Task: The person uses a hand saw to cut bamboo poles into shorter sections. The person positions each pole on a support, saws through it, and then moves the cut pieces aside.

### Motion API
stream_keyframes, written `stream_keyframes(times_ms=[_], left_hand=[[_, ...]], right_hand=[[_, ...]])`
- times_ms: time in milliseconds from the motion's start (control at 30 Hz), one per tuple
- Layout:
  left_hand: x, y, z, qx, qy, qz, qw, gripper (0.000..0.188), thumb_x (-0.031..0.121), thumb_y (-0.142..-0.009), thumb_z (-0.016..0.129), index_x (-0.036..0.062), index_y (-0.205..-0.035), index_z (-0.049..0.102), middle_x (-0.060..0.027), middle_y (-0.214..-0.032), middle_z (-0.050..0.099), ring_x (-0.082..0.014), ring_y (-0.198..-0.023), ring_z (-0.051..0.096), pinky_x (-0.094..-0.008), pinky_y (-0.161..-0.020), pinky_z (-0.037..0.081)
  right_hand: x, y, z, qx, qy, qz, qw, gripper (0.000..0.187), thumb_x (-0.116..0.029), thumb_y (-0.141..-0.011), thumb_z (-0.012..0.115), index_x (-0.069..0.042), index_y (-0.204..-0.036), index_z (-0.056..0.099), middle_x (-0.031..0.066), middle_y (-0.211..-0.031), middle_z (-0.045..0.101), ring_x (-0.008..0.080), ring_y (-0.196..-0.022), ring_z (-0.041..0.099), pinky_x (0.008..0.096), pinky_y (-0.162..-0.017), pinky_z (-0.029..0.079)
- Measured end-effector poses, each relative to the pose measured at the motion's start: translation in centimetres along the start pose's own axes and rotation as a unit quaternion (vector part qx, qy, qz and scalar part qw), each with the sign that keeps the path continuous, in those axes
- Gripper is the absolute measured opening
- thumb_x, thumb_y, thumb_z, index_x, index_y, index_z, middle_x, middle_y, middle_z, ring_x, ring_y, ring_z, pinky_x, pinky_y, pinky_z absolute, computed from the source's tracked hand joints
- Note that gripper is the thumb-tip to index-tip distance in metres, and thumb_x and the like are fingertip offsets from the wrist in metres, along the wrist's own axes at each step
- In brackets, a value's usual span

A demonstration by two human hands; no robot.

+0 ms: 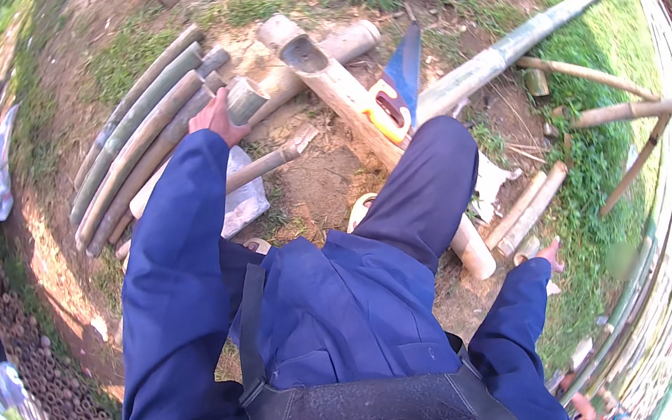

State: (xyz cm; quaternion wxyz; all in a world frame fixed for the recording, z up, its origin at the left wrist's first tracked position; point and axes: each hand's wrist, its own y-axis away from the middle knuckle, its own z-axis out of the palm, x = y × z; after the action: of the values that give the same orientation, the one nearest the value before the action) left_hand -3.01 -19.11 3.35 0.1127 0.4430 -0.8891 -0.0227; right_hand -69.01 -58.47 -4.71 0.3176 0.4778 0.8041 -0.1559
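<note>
My left hand [213, 119] reaches forward to a row of cut bamboo pieces. Its thumb and fingers are spread around the end of a thick greenish bamboo piece [248, 97]. Low on the right, my right hand [551, 256] has its fingers apart and appears to hold nothing; my sleeve partly hides it. It is beside a short bamboo stub [526, 249]. A hand saw [389, 113] with a yellow handle and blue blade leans at a notched bamboo pole [344, 99], which runs under my bent right leg.
Several long bamboo pieces [133, 144] lie side by side at left. A long pole [515, 49] stretches to the far right. A frame of thin poles [632, 112] stands on the grass. Two short pieces [527, 207] lie near my right knee. Bamboo stacks [89, 408] line the lower left.
</note>
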Motion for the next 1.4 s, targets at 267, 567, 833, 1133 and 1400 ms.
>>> stream_keyframes(times_ms=[267, 567, 833, 1133, 1400], left_hand=[[-5.1, 1.4, -5.4, 0.053, 0.065, -0.023, 0.996, 0.075, 0.033, -0.071, 0.082, 0.0085, -0.133, 0.048, -0.0212, -0.118, 0.066, -0.0415, -0.111, 0.065, -0.0513, -0.091, 0.053], [-20.3, 10.2, -7.7, 0.043, 0.022, -0.126, 0.991, 0.091, 0.037, -0.072, 0.084, 0.0076, -0.148, 0.041, -0.0204, -0.129, 0.063, -0.0399, -0.116, 0.064, -0.0486, -0.096, 0.052], [-31.9, 22.7, 1.1, -0.078, -0.004, -0.151, 0.985, 0.086, 0.024, -0.061, 0.091, 0.0144, -0.135, 0.049, -0.0156, -0.119, 0.062, -0.0386, -0.116, 0.061, -0.0483, -0.097, 0.051], [-30.0, 28.5, 11.4, -0.128, -0.011, -0.152, 0.98, 0.094, 0.016, -0.054, 0.095, 0.0166, -0.135, 0.047, -0.0129, -0.113, 0.06, -0.0362, -0.112, 0.061, -0.0478, -0.098, 0.05], [-26.0, 26.4, 10.9, -0.084, 0.009, -0.19, 0.978, 0.091, 0.039, -0.067, 0.088, 0.021, -0.145, 0.043, -0.0155, -0.134, 0.051, -0.0353, -0.13, 0.049, -0.0456, -0.109, 0.04]], right_hand=[[-8.3, 7.8, 5.5, -0.15, -0.134, -0.187, 0.962, 0.091, -0.045, -0.074, 0.088, -0.017, -0.146, 0.041, 0.0281, -0.132, 0.052, 0.0432, -0.109, 0.062, 0.0504, -0.083, 0.06], [-12.9, 17.2, 6.2, -0.273, -0.22, -0.299, 0.888, 0.082, -0.023, -0.083, 0.085, -0.028, -0.146, 0.034, 0.0118, -0.114, 0.056, 0.0318, -0.096, 0.066, 0.0515, -0.072, 0.061], [-15.7, 17.8, 5.0, -0.279, -0.219, -0.299, 0.886, 0.08, -0.024, -0.078, 0.09, -0.028, -0.141, 0.04, 0.0163, -0.127, 0.056, 0.033, -0.091, 0.068, 0.0482, -0.068, 0.064], [-19.2, 28.8, 1.3, -0.336, -0.177, -0.392, 0.838, 0.08, -0.026, -0.088, 0.081, -0.025, -0.15, 0.031, 0.0138, -0.128, 0.046, 0.0314, -0.108, 0.066, 0.0444, -0.081, 0.061], [-19.3, 32.7, 2.1, -0.286, -0.122, -0.59, 0.745, 0.079, -0.026, -0.089, 0.081, -0.016, -0.153, 0.036, 0.0257, -0.145, 0.037, 0.0343, -0.118, 0.061, 0.042, -0.099, 0.057]])
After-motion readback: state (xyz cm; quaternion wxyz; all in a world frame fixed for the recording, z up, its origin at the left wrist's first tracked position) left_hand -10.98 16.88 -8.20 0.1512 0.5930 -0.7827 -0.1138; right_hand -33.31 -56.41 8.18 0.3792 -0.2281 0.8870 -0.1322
